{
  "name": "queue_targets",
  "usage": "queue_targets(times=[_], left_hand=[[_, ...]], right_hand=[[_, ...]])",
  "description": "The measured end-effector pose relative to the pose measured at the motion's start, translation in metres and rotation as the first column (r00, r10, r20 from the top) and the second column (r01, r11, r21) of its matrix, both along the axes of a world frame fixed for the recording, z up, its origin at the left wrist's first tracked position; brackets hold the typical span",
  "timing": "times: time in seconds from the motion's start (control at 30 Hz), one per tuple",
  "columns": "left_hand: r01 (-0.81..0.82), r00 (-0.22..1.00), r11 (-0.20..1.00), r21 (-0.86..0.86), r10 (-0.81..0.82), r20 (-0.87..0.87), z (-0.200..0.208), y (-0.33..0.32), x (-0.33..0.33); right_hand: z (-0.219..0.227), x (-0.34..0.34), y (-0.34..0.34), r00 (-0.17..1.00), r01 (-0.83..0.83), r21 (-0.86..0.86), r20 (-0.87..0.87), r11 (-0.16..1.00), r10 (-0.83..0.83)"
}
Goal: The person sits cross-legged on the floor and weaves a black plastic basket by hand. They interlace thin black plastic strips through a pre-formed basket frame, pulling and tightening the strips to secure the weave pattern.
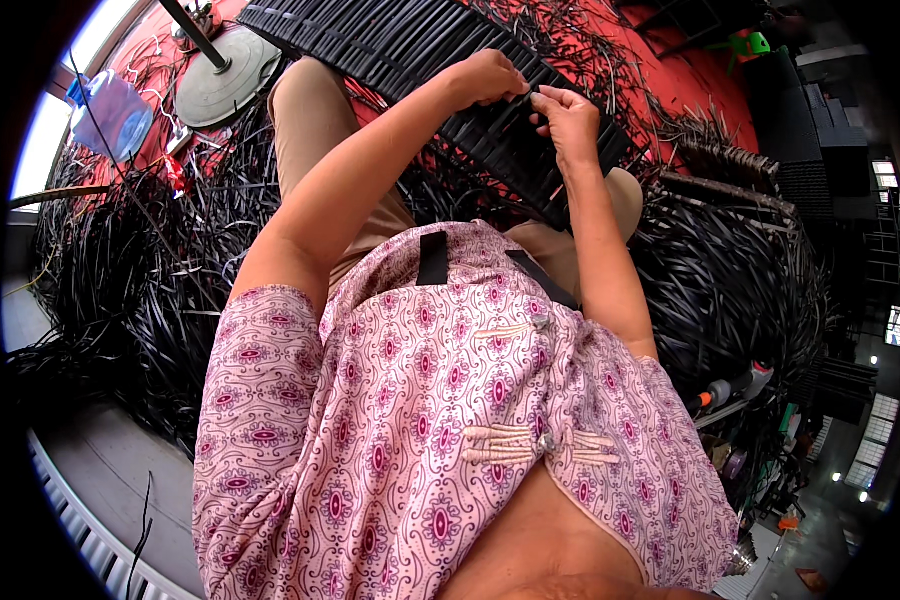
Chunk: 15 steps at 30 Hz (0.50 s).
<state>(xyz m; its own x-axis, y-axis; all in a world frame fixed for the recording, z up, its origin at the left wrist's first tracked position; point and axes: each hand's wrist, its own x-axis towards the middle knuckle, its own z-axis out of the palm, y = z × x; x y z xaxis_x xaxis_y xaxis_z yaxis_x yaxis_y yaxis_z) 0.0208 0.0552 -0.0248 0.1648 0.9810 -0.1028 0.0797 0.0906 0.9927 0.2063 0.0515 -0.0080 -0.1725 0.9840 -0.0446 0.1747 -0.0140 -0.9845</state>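
Note:
A long black woven panel (395,45) of flat strips slants across my knees. Above its right part my two hands almost meet, fingertips close together. My left hand (490,78) is closed in a pinch, its thumb and forefinger pointing to the right. Facing it, my right hand (572,122) is also pinched, with the other fingers curled. A short bit of black strip shows between the fingertips; the rest of it merges with the dark weave below. Loose black strips (735,285) are heaped on my right, and another heap (150,300) lies on my left.
A red floor covering (705,90) strewn with strip scraps stretches beyond the panel. To the far left stand a round grey base with a pole (228,80) and a clear blue water bottle (115,115). A tool with an orange tip (730,388) rests at my right side.

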Motion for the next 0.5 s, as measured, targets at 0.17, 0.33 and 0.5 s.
queue_targets(times=[0.17,0.33,0.5], left_hand=[[-0.032,0.998,0.998,-0.047,0.034,0.058,0.004,-0.006,-0.001],[-0.059,0.997,0.997,-0.055,0.062,0.053,0.001,-0.005,0.001],[-0.033,0.999,0.999,-0.024,0.034,0.042,0.001,-0.005,-0.001]], right_hand=[[0.005,-0.005,-0.001,0.990,-0.048,0.035,0.136,0.998,0.043],[0.010,0.001,0.004,0.981,-0.142,-0.058,0.125,0.988,0.149],[0.006,0.000,0.004,0.979,-0.129,-0.019,0.155,0.991,0.130]])
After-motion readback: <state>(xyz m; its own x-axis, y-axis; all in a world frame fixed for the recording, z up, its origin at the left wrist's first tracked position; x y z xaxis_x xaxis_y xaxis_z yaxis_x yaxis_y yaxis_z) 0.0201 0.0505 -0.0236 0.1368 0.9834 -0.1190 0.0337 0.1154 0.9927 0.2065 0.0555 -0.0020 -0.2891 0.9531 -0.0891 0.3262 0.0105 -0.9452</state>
